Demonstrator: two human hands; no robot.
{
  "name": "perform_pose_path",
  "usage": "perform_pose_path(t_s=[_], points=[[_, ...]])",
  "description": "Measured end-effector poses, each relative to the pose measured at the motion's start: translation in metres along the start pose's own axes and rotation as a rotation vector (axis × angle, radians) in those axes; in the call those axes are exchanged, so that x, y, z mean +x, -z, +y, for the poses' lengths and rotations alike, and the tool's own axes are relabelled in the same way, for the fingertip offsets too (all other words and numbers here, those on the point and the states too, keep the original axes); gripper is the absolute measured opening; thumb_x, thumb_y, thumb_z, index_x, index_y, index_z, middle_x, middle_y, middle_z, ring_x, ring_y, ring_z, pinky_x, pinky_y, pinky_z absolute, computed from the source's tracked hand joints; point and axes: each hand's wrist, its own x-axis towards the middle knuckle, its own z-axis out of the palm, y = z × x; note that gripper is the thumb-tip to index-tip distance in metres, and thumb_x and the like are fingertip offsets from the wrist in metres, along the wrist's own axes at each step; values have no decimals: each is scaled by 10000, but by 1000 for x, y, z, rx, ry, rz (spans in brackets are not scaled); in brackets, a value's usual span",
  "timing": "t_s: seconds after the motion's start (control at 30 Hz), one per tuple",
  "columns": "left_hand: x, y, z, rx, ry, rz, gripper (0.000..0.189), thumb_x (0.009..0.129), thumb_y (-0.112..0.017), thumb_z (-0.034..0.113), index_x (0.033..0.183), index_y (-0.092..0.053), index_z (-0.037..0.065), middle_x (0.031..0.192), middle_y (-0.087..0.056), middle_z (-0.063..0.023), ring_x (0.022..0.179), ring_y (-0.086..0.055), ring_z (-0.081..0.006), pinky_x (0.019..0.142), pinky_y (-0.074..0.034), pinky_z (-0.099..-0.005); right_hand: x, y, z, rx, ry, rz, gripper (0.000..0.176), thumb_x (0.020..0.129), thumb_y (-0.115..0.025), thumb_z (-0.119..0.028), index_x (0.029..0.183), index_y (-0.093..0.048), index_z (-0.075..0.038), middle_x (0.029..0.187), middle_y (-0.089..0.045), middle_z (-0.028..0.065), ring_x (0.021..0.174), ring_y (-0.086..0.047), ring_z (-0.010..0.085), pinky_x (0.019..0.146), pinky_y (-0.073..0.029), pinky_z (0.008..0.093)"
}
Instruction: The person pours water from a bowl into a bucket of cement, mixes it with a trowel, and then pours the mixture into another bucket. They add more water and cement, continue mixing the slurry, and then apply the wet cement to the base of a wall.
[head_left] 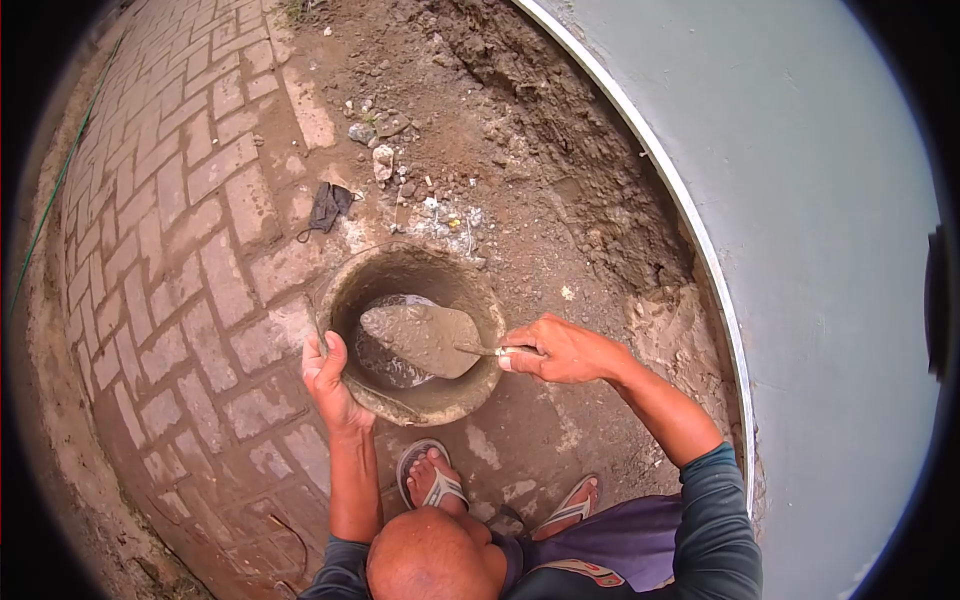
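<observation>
A mortar-caked bucket [492, 300] stands in the middle of the view with wet, greyish mix at its bottom. My left hand [335, 385] grips the bucket's left rim, the thumb up and the fingers partly hidden along the outer wall. Over the bucket's mouth lies a trowel [425, 340], its blade coated with wet mortar and pointing left. My right hand [560, 350] is closed around the trowel's handle at the right side of the bucket.
Brick paving [180, 290] runs along the left. A grey wall [830, 250] with a white edge strip curves along the right, beside a dug trench [600, 190]. Stones [383, 162] and a black cloth item [328, 207] lie beyond the bucket. Sandalled feet [440, 480] stand close below it.
</observation>
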Motion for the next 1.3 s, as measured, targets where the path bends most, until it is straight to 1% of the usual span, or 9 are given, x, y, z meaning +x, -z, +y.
perform_pose_path(t_s=[0.1, 0.2, 0.47, 0.53, 0.6, 0.77, 0.87, 0.97, 1.3], points=[[13, 10, 10, -4, -85, 69, 257, 991, -617, 165, 1181, -537, 12, 1118, -650, -94, 959, -645, -171, 839, -546, -328, 21, 31, -19, 289, -193, -135, 381, 994, -573, -352, 1004, -651, 21, 824, -672, 81, 611, -629, 184, 593, -520, 346], [25, 19, 19, 37, -135, 124, 265, 993, -614, 168, 1190, -527, 14, 1119, -646, -92, 957, -643, -174, 833, -546, -330, 51, 59, -2, 536, -207, -93, 305, 1017, -558, -303, 1048, -655, -16, 801, -655, 33, 597, -602, 87, 524, -505, 266], [40, 27, 20, 293, -217, 236, 346, 997, -624, 228, 1224, -502, -1, 1108, -644, -96, 940, -625, -160, 832, -509, -299, 168, 174, 132, 1214, -189, 328, 321, 1032, -519, -279, 1063, -575, 35, 779, -589, 47, 549, -544, 81, 420, -467, 207], [42, 26, 19, 287, -218, 252, 378, 987, -640, 228, 1243, -499, -12, 1124, -635, -96, 944, -616, -154, 825, -503, -288, 170, 186, 171, 1337, -79, 492, 329, 1037, -505, -295, 1077, -558, 27, 780, -561, 39, 533, -505, 70, 414, -449, 201], [40, 28, 18, 322, -225, 254, 389, 979, -652, 228, 1240, -502, -17, 1133, -632, -103, 943, -614, -153, 829, -503, -292, 128, 180, 144, 1428, 37, 487, 338, 1035, -506, -307, 1093, -550, 24, 779, -544, 33, 503, -461, 67, 396, -432, 202], [40, 9, 15, 334, -231, 271, 363, 965, -673, 233, 1199, -531, -6, 1103, -641, -88, 925, -615, -146, 832, -503, -296, 49, 137, 80, 989, -111, 588, 349, 977, -594, -312, 1032, -598, 33, 743, -607, 59, 483, -535, 87, 365, -422, 213], [44, 3, 12, 310, -238, 216, 348, 956, -688, 241, 1174, -553, 5, 1094, -641, -82, 931, -614, -145, 831, -502, -291, 59, 129, 74, 702, -178, 449, 323, 969, -605, -279, 1056, -613, 32, 760, -629, 51, 513, -559, 81, 399, -452, 217], [42, 6, 7, 351, -244, 228, 375, 930, -720, 234, 1176, -578, -10, 1095, -637, -75, 964, -589, -141, 892, -470, -299, 97, 128, 82, 664, -265, 404, 247, 992, -556, -214, 1024, -607, 25, 788, -638, 54, 574, -577, 90, 454, -477, 242], [33, 9, 10, 386, -293, 230, 274, 967, -671, 223, 1121, -568, 22, 1065, -643, -62, 914, -603, -134, 830, -493, -281, 224, 180, 131, 711, -225, 754, 274, 1004, -546, -261, 972, -588, 7, 779, -630, 66, 554, -568, 125, 468, -499, 286]])
